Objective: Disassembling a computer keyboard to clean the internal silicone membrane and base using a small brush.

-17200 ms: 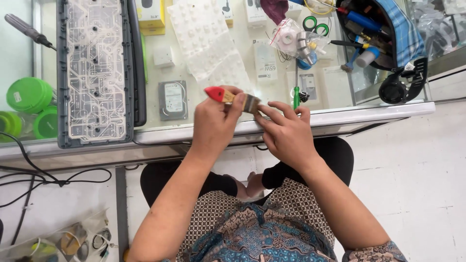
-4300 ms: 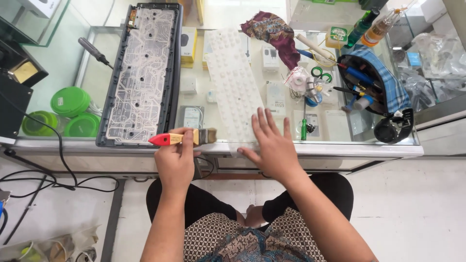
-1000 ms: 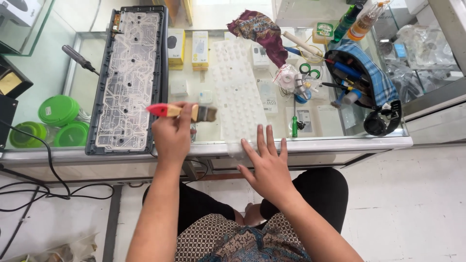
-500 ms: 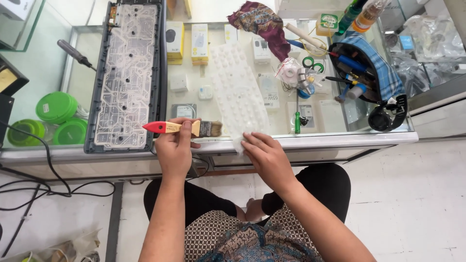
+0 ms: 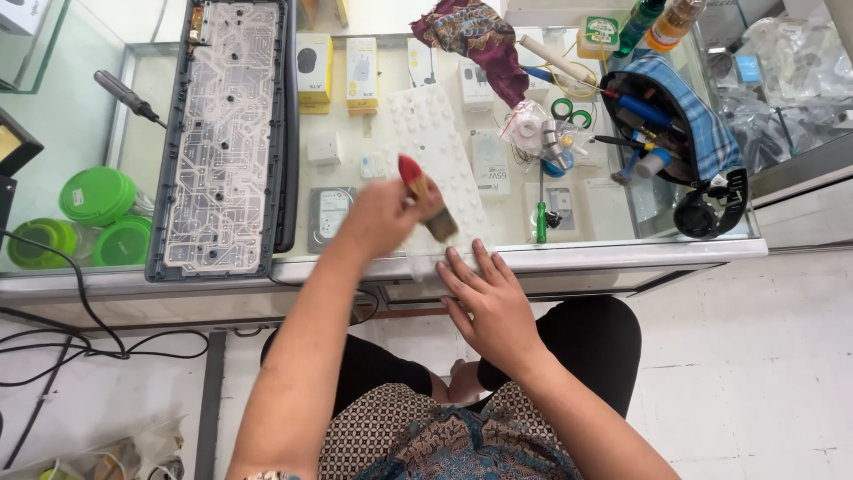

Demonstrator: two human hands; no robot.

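Far left: 3 green round lids (image 5: 96, 194) sit behind the glass at the counter's left end, with a dark-handled tool (image 5: 130, 95) lying above them.
Keyboard base: an opened grey keyboard shell (image 5: 227, 133) lies lengthwise on the glass counter (image 5: 569, 256), its clear circuit sheet facing up.
Below the glass: 2 small yellow-and-white boxes (image 5: 330, 67) and a metal drive (image 5: 330, 216) show just right of the shell.
Left hand: the left hand (image 5: 384, 213) is closed round the handle of a paintbrush (image 5: 426, 197); the hand is motion-blurred.
Paintbrush: red-tipped handle pointing up and away, bristles tilted down toward the near edge, over the lower part of the white mat.
Mat: a white bumpy rubber keypad mat (image 5: 435, 151) lies on the glass between the shell and the tool clutter, running from the far side to the near rim.
Right hand: the right hand (image 5: 487, 298) lies flat and open, fingers spread, fingertips pressing on the mat's near end at the counter rim; it grips nothing.
Middle right: a green-handled screwdriver (image 5: 540, 212) lies just right of the mat, and a purple patterned cloth (image 5: 475, 36) is bunched at the far side.
Right end: a blue checked pouch (image 5: 691, 116) holds pens and tools.
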